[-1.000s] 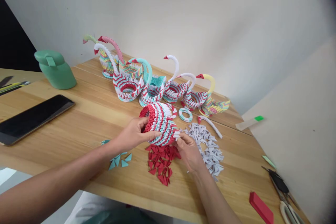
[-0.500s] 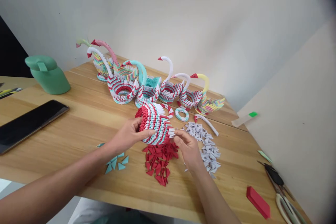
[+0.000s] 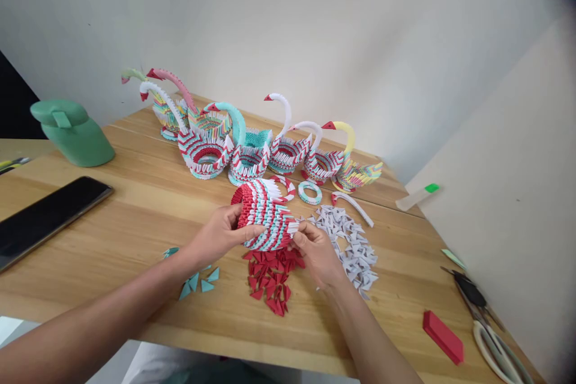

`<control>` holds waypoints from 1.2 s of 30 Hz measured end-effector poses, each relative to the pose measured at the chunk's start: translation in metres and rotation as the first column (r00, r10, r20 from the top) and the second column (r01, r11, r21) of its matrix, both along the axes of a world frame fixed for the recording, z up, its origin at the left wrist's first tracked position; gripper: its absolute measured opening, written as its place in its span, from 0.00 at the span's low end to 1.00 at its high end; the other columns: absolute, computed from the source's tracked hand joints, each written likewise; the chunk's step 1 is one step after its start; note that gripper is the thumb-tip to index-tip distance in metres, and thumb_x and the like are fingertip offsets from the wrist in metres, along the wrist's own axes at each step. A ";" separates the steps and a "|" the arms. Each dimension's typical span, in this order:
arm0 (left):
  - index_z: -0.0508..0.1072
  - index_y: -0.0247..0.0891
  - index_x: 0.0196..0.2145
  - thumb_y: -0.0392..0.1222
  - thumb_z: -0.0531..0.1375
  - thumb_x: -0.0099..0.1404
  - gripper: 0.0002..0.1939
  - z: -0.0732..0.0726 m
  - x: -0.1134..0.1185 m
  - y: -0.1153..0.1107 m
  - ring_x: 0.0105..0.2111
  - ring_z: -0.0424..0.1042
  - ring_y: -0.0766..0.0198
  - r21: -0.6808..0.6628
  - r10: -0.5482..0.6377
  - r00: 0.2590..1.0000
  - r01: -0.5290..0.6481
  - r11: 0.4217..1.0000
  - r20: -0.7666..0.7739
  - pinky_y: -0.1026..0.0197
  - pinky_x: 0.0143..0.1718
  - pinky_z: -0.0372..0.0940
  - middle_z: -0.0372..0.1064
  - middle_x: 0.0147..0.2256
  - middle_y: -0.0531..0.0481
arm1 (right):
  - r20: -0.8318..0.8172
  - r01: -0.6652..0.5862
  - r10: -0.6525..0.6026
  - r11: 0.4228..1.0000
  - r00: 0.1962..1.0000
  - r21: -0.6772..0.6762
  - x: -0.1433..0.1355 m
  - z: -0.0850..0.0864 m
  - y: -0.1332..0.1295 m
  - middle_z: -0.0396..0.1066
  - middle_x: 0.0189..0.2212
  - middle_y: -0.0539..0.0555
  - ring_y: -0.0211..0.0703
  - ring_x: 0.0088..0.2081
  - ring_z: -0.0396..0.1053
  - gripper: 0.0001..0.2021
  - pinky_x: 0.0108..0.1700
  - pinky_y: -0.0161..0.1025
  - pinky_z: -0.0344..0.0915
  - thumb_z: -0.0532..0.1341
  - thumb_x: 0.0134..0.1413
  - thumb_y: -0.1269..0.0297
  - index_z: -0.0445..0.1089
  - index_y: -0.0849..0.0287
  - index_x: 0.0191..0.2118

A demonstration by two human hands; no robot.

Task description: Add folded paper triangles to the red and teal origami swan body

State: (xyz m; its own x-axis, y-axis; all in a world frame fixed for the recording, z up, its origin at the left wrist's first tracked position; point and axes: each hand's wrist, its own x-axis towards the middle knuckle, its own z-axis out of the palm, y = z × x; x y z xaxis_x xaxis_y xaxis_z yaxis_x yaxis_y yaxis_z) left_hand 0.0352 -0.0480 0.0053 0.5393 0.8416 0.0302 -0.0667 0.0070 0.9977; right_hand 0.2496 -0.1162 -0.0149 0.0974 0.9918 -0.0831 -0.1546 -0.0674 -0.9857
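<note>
My left hand [image 3: 220,234] is closed on a tilted origami swan body [image 3: 265,216], a hollow ring of interlocked red, white and light-blue folded-paper pieces. The thumb lies across its outer wall and the fingers reach behind the rim. At its right edge, my right hand [image 3: 317,252] pinches a white paper piece, largely hidden by the fingertips. Below the body lies a pile of red triangles [image 3: 270,285]. Right of it, beyond my right hand, spread white triangles [image 3: 360,258]. A few light-blue triangles [image 3: 207,285] lie near my left forearm.
Several paper swans [image 3: 207,156] stand along the back. In front are a red-white ring [image 3: 290,191], a blue-white ring [image 3: 310,193] and a white swan neck [image 3: 355,207]. A phone [image 3: 49,222] and green container [image 3: 74,135] are left; scissors [image 3: 490,342] and a red block [image 3: 443,337] right.
My right hand has shifted slightly left, its fingertips now against the edge of the swan body. My left hand keeps the same hold. The whole view has shifted slightly.
</note>
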 end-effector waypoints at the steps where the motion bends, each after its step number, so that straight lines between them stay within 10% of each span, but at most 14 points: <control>1: 0.72 0.33 0.33 0.52 0.66 0.54 0.19 0.000 0.000 0.000 0.29 0.68 0.63 0.003 0.001 1.000 -0.001 1.000 -0.003 0.61 0.32 0.65 0.71 0.28 0.50 | -0.009 -0.018 0.018 1.000 1.000 0.001 0.000 0.000 0.000 0.68 0.23 0.47 0.38 0.25 0.62 0.15 0.31 0.35 0.59 0.71 0.44 0.51 0.70 0.56 0.27; 9: 0.73 0.33 0.35 0.51 0.66 0.55 0.18 -0.002 -0.001 -0.001 0.31 0.70 0.60 0.061 0.017 0.999 -0.015 0.998 -0.037 0.59 0.34 0.66 0.73 0.30 0.48 | 0.324 0.053 -0.086 0.993 0.942 0.110 -0.004 0.012 -0.002 0.62 0.21 0.46 0.36 0.24 0.56 0.14 0.28 0.35 0.53 0.68 0.46 0.54 0.67 0.57 0.23; 23: 0.70 0.36 0.27 0.53 0.69 0.48 0.18 0.007 -0.002 -0.004 0.28 0.68 0.61 0.053 0.088 0.981 -0.080 0.995 -0.173 0.62 0.31 0.65 0.73 0.26 0.51 | 0.429 0.025 -0.104 0.982 0.897 0.185 -0.013 0.015 -0.003 0.59 0.20 0.45 0.36 0.24 0.56 0.15 0.28 0.34 0.54 0.65 0.49 0.53 0.64 0.57 0.22; 28: 0.73 0.37 0.29 0.49 0.68 0.50 0.15 0.012 -0.005 -0.003 0.30 0.68 0.63 0.065 0.109 0.965 -0.096 0.993 -0.238 0.65 0.32 0.63 0.75 0.29 0.53 | 0.454 -0.008 -0.074 0.984 0.888 0.176 0.021 0.040 -0.006 0.73 0.31 0.49 0.41 0.32 0.67 0.12 0.35 0.36 0.61 0.61 0.56 0.53 0.74 0.54 0.38; 32: 0.73 0.38 0.32 0.52 0.69 0.51 0.17 0.012 -0.009 0.000 0.30 0.68 0.63 0.046 0.165 0.938 -0.158 0.986 -0.305 0.66 0.30 0.62 0.77 0.31 0.54 | 0.625 0.111 -0.244 0.964 0.741 0.243 0.086 0.072 -0.016 0.75 0.38 0.51 0.45 0.39 0.70 0.10 0.41 0.39 0.62 0.61 0.57 0.56 0.74 0.53 0.41; 36: 0.75 0.39 0.33 0.57 0.69 0.48 0.21 0.011 -0.009 0.002 0.33 0.70 0.60 0.015 0.170 0.935 -0.174 0.985 -0.311 0.64 0.32 0.64 0.78 0.34 0.53 | 0.868 0.191 -0.251 0.964 0.429 0.185 0.146 0.080 -0.025 0.77 0.40 0.52 0.48 0.40 0.71 0.11 0.43 0.42 0.62 0.56 0.61 0.60 0.75 0.53 0.43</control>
